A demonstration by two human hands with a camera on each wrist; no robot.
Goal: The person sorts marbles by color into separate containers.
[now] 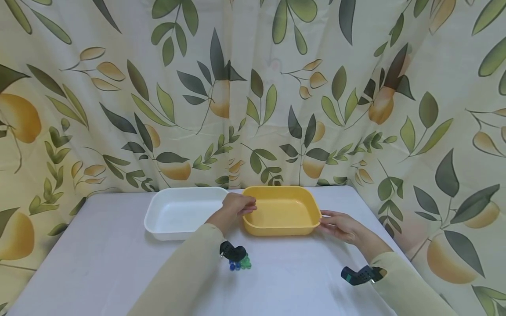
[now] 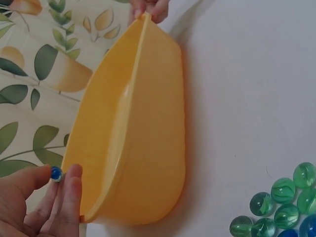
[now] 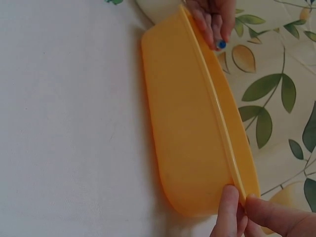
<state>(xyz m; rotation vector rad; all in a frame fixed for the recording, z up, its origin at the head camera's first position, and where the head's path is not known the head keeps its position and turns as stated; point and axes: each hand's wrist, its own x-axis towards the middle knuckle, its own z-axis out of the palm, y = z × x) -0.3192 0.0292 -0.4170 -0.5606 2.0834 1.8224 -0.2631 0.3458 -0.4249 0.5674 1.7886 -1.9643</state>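
My left hand is over the left edge of the yellow tray. In the left wrist view its thumb and fingers pinch a blue marble, held above the tray's rim. The same marble shows at the top of the right wrist view. At the tray's right end, my right hand grips the rim between thumb and fingers, plain in the right wrist view. Green marbles and blue marbles lie clustered on the table in front of the tray, partly hidden by the left wrist's camera in the head view.
A white tray stands left of the yellow one, its right end partly behind my left hand. Both sit near the back of the table with its pale cloth. A leaf-and-fruit patterned curtain hangs behind and around the sides.
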